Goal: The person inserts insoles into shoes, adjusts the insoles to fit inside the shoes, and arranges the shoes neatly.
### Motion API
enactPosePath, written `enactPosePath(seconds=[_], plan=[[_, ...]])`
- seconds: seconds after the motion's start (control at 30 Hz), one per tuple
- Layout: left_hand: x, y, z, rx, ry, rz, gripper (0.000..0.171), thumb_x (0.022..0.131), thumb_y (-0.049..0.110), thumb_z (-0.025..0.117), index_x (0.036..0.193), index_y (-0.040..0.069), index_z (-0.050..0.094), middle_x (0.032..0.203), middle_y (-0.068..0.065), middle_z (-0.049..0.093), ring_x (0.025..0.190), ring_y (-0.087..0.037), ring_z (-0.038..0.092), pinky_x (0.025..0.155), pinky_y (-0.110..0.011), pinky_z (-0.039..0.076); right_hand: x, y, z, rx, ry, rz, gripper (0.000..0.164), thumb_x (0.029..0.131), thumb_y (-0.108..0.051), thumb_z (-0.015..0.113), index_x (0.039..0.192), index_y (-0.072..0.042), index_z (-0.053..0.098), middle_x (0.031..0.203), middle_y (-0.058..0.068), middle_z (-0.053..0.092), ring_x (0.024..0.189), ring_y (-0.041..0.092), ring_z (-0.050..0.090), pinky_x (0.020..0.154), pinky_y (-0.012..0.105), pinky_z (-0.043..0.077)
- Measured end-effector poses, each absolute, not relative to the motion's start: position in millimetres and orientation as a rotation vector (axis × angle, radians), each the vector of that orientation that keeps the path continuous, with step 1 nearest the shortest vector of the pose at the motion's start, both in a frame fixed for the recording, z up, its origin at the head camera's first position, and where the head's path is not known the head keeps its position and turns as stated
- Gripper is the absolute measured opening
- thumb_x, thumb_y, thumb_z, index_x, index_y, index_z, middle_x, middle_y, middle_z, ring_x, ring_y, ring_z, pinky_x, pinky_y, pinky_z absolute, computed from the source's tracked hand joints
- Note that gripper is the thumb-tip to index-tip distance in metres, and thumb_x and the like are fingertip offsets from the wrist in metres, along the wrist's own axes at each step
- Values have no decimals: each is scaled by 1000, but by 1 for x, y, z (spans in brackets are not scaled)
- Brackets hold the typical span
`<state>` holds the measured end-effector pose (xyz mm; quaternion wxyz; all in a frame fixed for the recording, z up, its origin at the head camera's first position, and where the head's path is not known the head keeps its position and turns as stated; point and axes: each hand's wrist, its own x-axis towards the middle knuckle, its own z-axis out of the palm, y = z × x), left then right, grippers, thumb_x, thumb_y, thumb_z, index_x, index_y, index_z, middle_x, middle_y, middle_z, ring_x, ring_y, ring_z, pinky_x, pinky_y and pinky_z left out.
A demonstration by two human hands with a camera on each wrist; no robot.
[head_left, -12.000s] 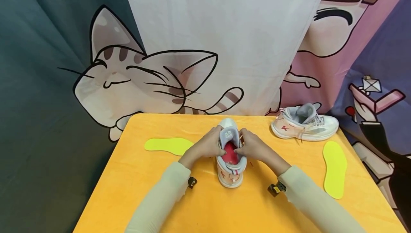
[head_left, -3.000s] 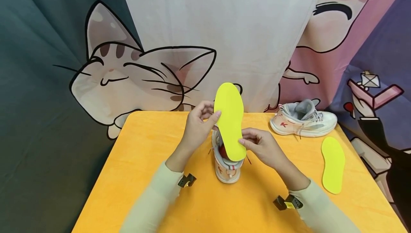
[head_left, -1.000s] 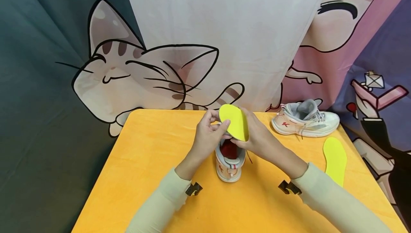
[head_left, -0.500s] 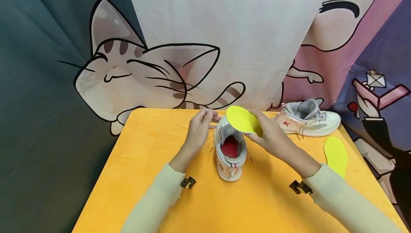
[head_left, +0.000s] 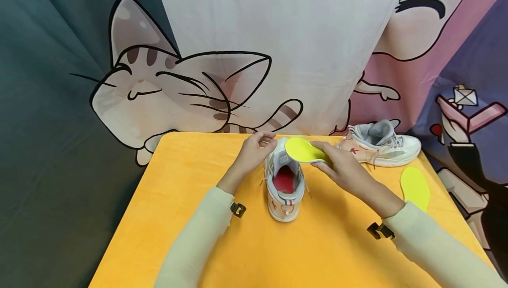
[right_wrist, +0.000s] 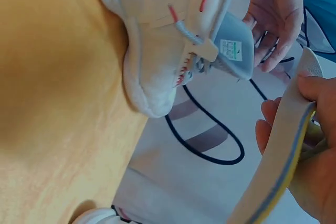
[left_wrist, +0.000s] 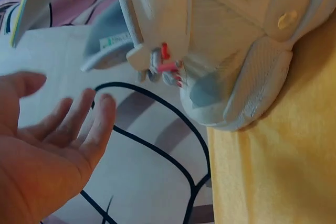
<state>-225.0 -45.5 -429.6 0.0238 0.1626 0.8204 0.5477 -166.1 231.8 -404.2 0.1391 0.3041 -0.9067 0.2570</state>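
Note:
A white and pale-orange sneaker (head_left: pixel 283 212) stands mid-table, heel toward me, its red inside showing through the opening. My right hand (head_left: pixel 344 165) pinches a yellow insole (head_left: pixel 302 150) at one end, holding it above the sneaker's right front side. In the right wrist view the insole (right_wrist: pixel 278 150) is seen edge-on, yellow on one face and pale on the other, curving slightly. My left hand (head_left: pixel 254 149) hovers at the sneaker's left, holding nothing. Its fingers (left_wrist: pixel 100 129) are relaxed in the left wrist view, apart from the sneaker (left_wrist: pixel 226 19) and its raised tongue.
A matching sneaker (head_left: pixel 397 152) stands at the back right of the yellow table (head_left: pixel 254 252), toe to the right. Another yellow insole (head_left: pixel 415 187) lies near the right edge, partly covered by my right sleeve. A cartoon-printed curtain (head_left: pixel 293 23) hangs behind the table.
The insole from the table's left was lifted and held in both hands. My left hand has since let go, while the right has moved it rightward and tipped it flatter.

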Motion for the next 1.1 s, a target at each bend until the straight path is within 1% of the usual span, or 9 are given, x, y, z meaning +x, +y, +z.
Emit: enactPosePath(seconds=[0.23, 0.37, 0.43, 0.5, 0.57, 0.63, 0.7, 0.93, 1.1], plan=[[-235, -42, -438, 579, 2379, 1509, 46, 98, 30, 72, 135, 5, 63, 118, -6, 73, 114, -22, 67, 97, -35, 57, -164, 242, -415, 884, -2570, 718, 47, 89, -9, 79, 132, -10, 61, 112, 7, 73, 88, 18, 69, 74, 41, 59], [-236, -35, -443, 656, 2377, 1409, 40, 96, 28, 75, 129, 7, 67, 118, -6, 74, 114, -22, 67, 99, -35, 56, -159, 247, -423, 866, -2558, 741, 44, 89, -6, 79, 131, -11, 64, 111, 5, 74, 89, 14, 68, 74, 39, 60], [-235, -32, -445, 679, 2436, 1354, 29, 97, 25, 74, 121, 9, 72, 113, -4, 74, 107, -18, 67, 94, -30, 56, -156, 250, -427, 859, -2563, 756, 44, 89, -5, 78, 130, -11, 64, 112, 5, 74, 90, 13, 68, 75, 39, 60], [-234, -30, -447, 682, 2498, 1314, 20, 98, 24, 72, 113, 11, 74, 104, -2, 74, 94, -13, 65, 82, -25, 55, -154, 252, -430, 856, -2569, 760, 44, 89, -5, 78, 131, -11, 65, 113, 4, 74, 92, 13, 68, 76, 39, 61], [-233, -28, -448, 684, 2557, 1297, 15, 100, 22, 70, 108, 12, 76, 95, -2, 73, 80, -11, 61, 70, -21, 51, -152, 254, -434, 854, -2575, 764, 45, 88, -4, 79, 130, -11, 65, 114, 3, 74, 94, 13, 68, 78, 38, 60], [-232, -27, -449, 695, 2599, 1298, 14, 101, 21, 68, 106, 11, 77, 91, -3, 72, 71, -9, 57, 64, -19, 47, -150, 256, -437, 851, -2579, 770, 44, 88, -4, 79, 129, -11, 66, 114, 2, 73, 95, 13, 68, 79, 38, 60], [-231, -26, -450, 713, 2625, 1304, 14, 101, 20, 68, 106, 11, 77, 90, -4, 72, 68, -9, 56, 61, -18, 46, -147, 257, -440, 846, -2583, 775, 44, 87, -4, 79, 129, -11, 66, 113, 1, 74, 96, 12, 68, 80, 38, 59], [-227, -25, -453, 730, 2690, 1344, 14, 100, 19, 70, 107, 10, 78, 90, -2, 73, 70, -6, 58, 64, -16, 49, -137, 260, -450, 837, -2630, 779, 40, 91, -7, 77, 129, -15, 67, 112, -2, 75, 92, 8, 67, 76, 35, 60], [-220, -24, -450, 702, 2772, 1389, 10, 99, 18, 69, 100, 12, 77, 70, 1, 64, 54, -4, 46, 54, -16, 41, -139, 266, -448, 853, -2616, 753, 40, 90, -5, 77, 128, -15, 68, 111, -3, 75, 91, 7, 67, 75, 31, 60]])
